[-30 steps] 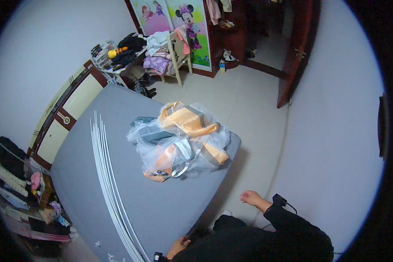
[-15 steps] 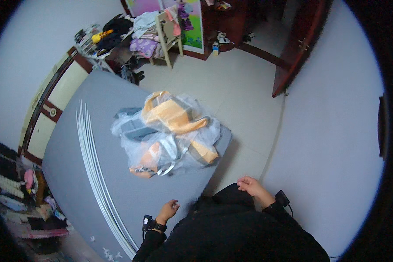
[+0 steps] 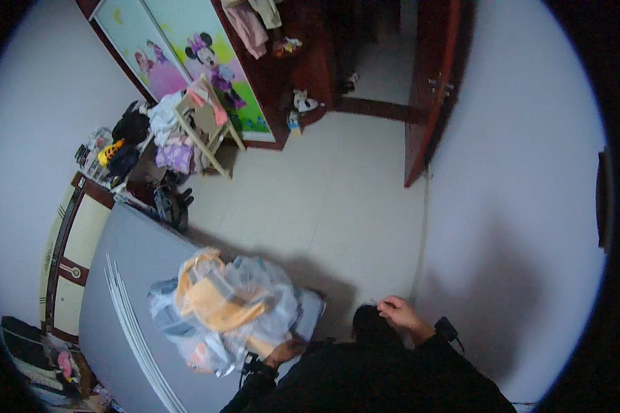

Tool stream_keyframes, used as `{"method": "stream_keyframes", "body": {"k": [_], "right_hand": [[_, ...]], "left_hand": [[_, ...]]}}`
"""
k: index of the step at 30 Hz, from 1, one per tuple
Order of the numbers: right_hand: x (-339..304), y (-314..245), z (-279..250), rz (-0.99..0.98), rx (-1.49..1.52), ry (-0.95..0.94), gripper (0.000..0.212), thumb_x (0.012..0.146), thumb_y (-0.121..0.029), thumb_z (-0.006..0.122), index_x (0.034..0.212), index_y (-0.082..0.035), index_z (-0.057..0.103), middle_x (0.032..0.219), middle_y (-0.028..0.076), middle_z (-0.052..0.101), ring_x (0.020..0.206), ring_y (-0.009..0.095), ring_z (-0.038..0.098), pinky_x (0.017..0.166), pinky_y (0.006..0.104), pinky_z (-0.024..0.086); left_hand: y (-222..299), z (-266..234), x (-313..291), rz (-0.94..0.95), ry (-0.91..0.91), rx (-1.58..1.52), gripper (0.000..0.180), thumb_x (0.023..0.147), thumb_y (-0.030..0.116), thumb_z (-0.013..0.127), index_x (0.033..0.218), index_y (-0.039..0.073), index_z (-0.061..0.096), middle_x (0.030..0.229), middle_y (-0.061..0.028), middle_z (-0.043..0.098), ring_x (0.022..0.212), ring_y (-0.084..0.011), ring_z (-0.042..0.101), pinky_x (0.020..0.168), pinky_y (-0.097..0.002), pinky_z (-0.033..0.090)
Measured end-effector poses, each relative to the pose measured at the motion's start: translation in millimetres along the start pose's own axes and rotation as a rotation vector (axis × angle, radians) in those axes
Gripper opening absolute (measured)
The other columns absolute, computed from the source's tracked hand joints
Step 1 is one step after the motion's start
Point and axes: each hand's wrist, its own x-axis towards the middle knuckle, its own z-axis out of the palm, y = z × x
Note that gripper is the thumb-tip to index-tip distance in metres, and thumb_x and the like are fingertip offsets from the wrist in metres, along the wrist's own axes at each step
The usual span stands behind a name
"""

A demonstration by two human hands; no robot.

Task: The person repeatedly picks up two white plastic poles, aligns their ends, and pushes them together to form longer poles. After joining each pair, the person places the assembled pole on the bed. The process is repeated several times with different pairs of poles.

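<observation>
While we look down over our dark sleeves, our left hand (image 3: 282, 352) reaches forward to the near edge of the clear plastic bag (image 3: 231, 313), its wrist wearing a dark band. Its fingers lie against the bag's lower rim, but the crumpled film hides them, so we cannot tell whether they pinch the plastic or only touch it. Our right hand (image 3: 401, 314) is raised off to the right, well apart from the bag, above the pale floor (image 3: 310, 199); its fingers are loosely curled, partly closed, and we see nothing held in them.

Sitting on the near right corner of the grey bed (image 3: 127, 275), the bag is bulky, wrinkled and see-through. Inside we make out folded orange fabric toward the top and left, with grey-blue pieces beneath and beside it. A band of thin white lines (image 3: 131, 330) runs along the bed to the bag's left. Farther off, a chair piled with clothes (image 3: 186, 131) stands before a wardrobe door with cartoon pictures (image 3: 193, 55).
</observation>
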Motion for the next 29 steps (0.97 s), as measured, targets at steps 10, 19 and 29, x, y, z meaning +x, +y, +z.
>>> {"method": "stream_keyframes", "body": {"k": [10, 19, 29], "right_hand": [[202, -148, -78, -0.093, -0.128, -0.097, 0.021, 0.091, -0.018, 0.059, 0.103, 0.000, 0.059, 0.087, 0.005, 0.064, 0.076, 0.012, 0.061, 0.067, 0.0263, 0.050], [415, -289, -85, -0.039, -0.227, -0.134, 0.019, 0.092, -0.017, 0.058, 0.102, -0.002, 0.061, 0.091, 0.005, 0.063, 0.084, 0.013, 0.061, 0.075, 0.0284, 0.051], [627, -380, -168, 0.073, -0.196, -0.060, 0.031, 0.089, -0.023, 0.062, 0.113, -0.003, 0.058, 0.103, 0.010, 0.062, 0.091, 0.019, 0.062, 0.084, 0.0333, 0.051]], "left_hand": [[115, -95, 83, -0.274, 0.062, -0.187, 0.042, 0.089, 0.038, 0.052, 0.113, 0.005, 0.061, 0.113, -0.0194, 0.061, 0.106, -0.0356, 0.057, 0.090, -0.0409, 0.045], [114, -256, 281, 0.378, 0.517, 0.272, 0.032, 0.083, 0.024, 0.057, 0.110, 0.007, 0.060, 0.117, -0.0181, 0.057, 0.105, -0.0364, 0.055, 0.086, -0.0407, 0.047], [116, -455, 461, 0.070, 0.258, 0.308, 0.033, 0.087, 0.021, 0.055, 0.119, 0.010, 0.055, 0.127, -0.0128, 0.053, 0.107, -0.0279, 0.057, 0.072, -0.0408, 0.053]]}}
